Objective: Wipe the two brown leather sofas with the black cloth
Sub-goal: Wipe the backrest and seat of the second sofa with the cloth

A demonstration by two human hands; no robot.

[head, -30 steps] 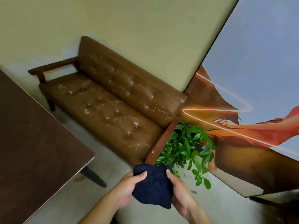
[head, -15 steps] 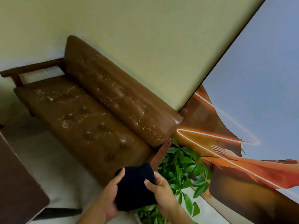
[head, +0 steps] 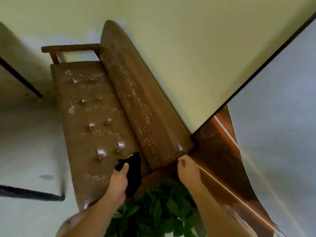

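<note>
Pale green wall [head: 171,48] backs the brown tufted leather sofa [head: 95,117]. Left hand [head: 118,182] grips the black cloth [head: 135,170], bunched beyond its fingers [head: 125,168] on the seat. Right hand [head: 186,168]: finger state indeterminate. Risk: cloth skips button dimples; forearms knock green leafy plant [head: 159,211].

Room corner, viewed downward. A pale yellow-green wall [head: 188,40] meets, at right, a large painted panel [head: 282,117] with a black edge, a blue-grey field and brown-orange shapes crossed by pale lines. A pale grey floor [head: 25,142] fills the left side, with a dark bar [head: 30,194] lying at lower left. A green leafy plant [head: 159,211] stands at the bottom edge. Lighting is soft, and details are blurred.
</note>
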